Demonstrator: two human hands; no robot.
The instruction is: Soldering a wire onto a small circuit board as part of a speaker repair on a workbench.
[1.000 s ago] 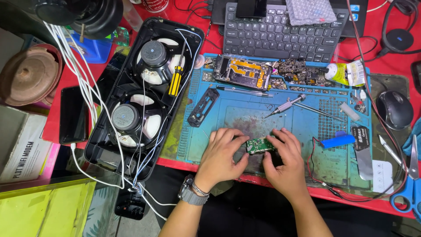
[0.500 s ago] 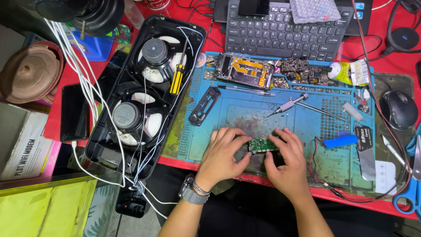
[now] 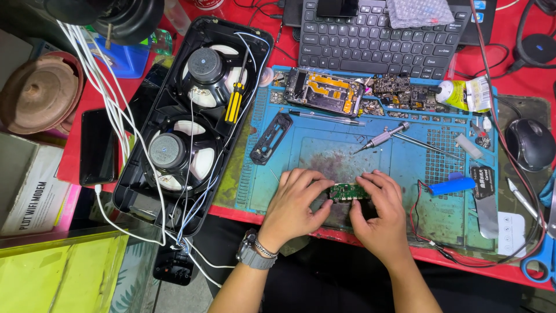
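At the far left we see white cables (image 3: 110,110) trailing past an open black speaker housing (image 3: 194,116), its two round drivers facing up and a yellow-handled screwdriver (image 3: 234,103) lying on it. Just right of it a blue work mat (image 3: 324,145) bears a small black frame (image 3: 271,138). Near the mat's front edge our left hand (image 3: 295,203), watch at the wrist, pinches the left end of a small green circuit board (image 3: 349,191); our right hand (image 3: 379,214) pinches the right end, fingers curled narrow about it. The board is held between the two hands, just over the mat. Compared with half a second ago, both hands and the board keep the same place and grip; nothing on the mat has shifted. Farther right lie a precision screwdriver (image 3: 382,138), a blue cylindrical cell (image 3: 452,186) with red and black leads, and a black mouse (image 3: 530,144).
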